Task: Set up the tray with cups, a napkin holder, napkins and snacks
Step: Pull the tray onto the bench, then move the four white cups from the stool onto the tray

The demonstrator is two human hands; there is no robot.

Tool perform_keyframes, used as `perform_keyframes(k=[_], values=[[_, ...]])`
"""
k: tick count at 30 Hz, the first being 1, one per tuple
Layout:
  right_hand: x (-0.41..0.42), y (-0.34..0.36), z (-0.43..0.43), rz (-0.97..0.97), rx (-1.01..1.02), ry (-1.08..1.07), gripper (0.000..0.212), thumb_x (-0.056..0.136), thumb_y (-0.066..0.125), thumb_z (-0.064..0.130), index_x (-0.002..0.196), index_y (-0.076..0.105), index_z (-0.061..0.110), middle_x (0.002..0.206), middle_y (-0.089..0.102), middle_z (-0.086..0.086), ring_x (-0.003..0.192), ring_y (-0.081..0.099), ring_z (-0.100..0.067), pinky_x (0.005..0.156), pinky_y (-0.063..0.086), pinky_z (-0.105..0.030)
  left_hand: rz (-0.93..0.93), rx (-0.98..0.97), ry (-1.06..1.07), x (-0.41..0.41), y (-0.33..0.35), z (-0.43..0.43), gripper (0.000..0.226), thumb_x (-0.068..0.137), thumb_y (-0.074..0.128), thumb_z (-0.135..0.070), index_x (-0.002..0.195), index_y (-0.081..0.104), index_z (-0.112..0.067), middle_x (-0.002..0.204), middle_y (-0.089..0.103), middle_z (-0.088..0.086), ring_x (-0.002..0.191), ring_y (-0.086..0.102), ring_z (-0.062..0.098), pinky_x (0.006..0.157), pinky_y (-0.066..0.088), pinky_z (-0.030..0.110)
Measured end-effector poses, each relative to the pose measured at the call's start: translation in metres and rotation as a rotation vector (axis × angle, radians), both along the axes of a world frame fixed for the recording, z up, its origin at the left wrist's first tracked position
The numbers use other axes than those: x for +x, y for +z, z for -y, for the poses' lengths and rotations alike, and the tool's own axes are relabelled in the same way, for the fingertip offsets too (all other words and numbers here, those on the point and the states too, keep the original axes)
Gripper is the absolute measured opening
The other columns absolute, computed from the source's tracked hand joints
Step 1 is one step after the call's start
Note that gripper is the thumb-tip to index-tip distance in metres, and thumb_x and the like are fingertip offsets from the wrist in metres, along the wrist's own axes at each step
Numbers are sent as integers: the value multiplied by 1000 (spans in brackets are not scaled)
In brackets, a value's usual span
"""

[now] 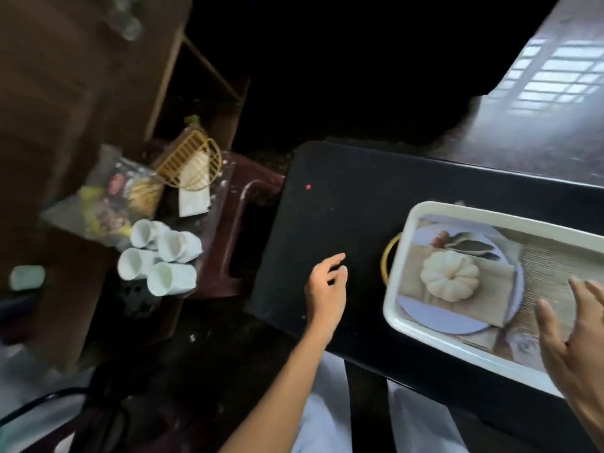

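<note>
Beside the tray [402,256], both empty hands' grip hovers, cups [160,253] well left.

Dim room: black table [343,204], maroon plastic stool [235,223] beside it, brown wooden shelving [81,76] left, window glare on floor [555,76].

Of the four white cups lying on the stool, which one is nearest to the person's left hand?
The lower right cup, its open mouth turned to the camera. It lies at the stool's front edge, closest to the left hand; the other three lie behind or left of it.
</note>
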State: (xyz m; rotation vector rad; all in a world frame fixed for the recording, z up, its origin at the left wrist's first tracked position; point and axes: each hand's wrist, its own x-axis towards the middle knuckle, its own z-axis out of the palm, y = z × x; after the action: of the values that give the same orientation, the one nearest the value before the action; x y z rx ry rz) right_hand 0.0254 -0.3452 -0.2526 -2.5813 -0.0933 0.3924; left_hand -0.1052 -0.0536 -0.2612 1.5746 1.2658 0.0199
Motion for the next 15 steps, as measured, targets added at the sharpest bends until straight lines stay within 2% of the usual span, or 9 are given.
perform_keyframes(k=[4,6,8,10,12,15], values=[[-20,20,-61,93,47,120,68,92,40,51,140,42,3,143,42,-29,130,41,-47,105,37,-57,18,23,80,-38,25,-21,27,100,58,-16,112,72,-36,128,66,-9,97,64,-11,81,48,7],[-28,26,-90,117,61,185,67,91,41,46,135,46,-3,138,44,-35,127,42,-50,106,36,-61,35,47,131,-55,40,-32,31,100,58,-15,101,70,-43,126,66,-12,95,63,-16,75,48,5],[-36,26,-115,119,74,235,68,89,45,43,132,49,-10,134,47,-39,126,42,-52,108,33,-65,62,80,173,-73,53,-46,32,100,58,-13,100,70,-42,123,66,-13,95,63,-16,70,48,3],[-44,25,-140,117,99,281,72,89,44,43,132,50,-14,135,47,-40,130,42,-52,109,34,-60,85,120,212,-91,62,-62,28,100,59,-11,105,72,-36,121,67,-12,99,67,-6,74,50,6],[-54,27,-166,97,122,312,75,89,42,47,134,50,-13,140,45,-38,135,38,-49,111,31,-54,107,148,256,-109,68,-78,26,100,60,-11,110,74,-30,121,68,-10,105,69,8,82,55,14],[-71,31,-206,55,156,344,68,92,52,43,139,49,-5,145,41,-31,137,35,-44,114,29,-49,150,232,342,-136,74,-105,25,100,59,-8,115,75,-20,117,73,-1,106,71,13,88,59,24]])
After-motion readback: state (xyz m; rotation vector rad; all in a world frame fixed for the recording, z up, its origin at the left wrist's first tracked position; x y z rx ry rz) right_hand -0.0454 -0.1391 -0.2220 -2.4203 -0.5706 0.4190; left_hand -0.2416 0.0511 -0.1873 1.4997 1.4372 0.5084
